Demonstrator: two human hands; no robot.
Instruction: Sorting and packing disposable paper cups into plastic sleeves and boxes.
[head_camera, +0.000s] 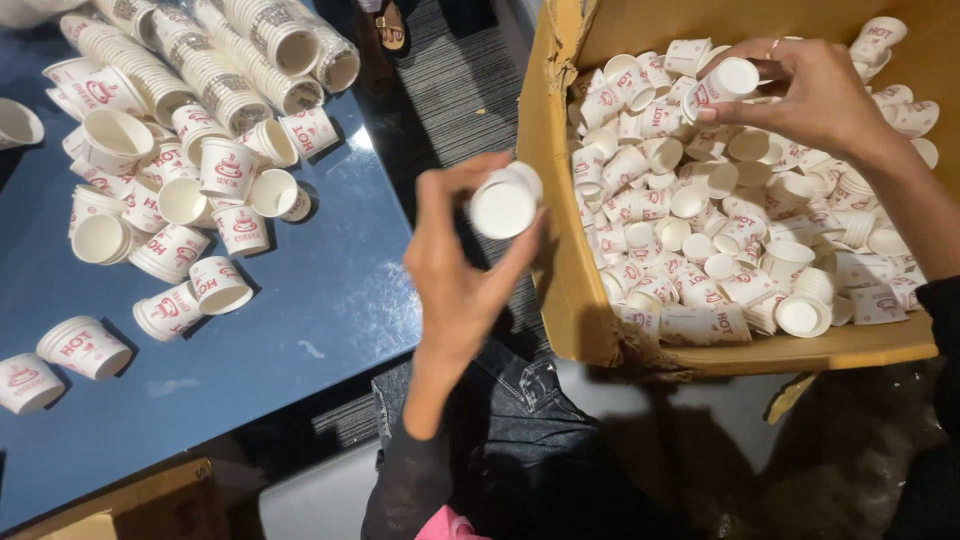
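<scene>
White paper cups (505, 202) (728, 82) fill both hands (455, 265) (815, 95) over cardboard box (545, 150).

Loose white paper cups with red print (190, 200) sprawl over the glossy dark blue table (330, 300), long nested stacks (230, 60) beside them.

White, red-printed paper cups (700, 215); brown carton (560, 230); blue table (330, 290)

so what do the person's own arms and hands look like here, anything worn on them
Both hands are bare, no gloves. The left hand leads into a dark, textured sleeve that begins at the forearm. The right hand wears a thin ring on one finger; its arm ends in a dark sleeve at the frame's right edge.
</scene>
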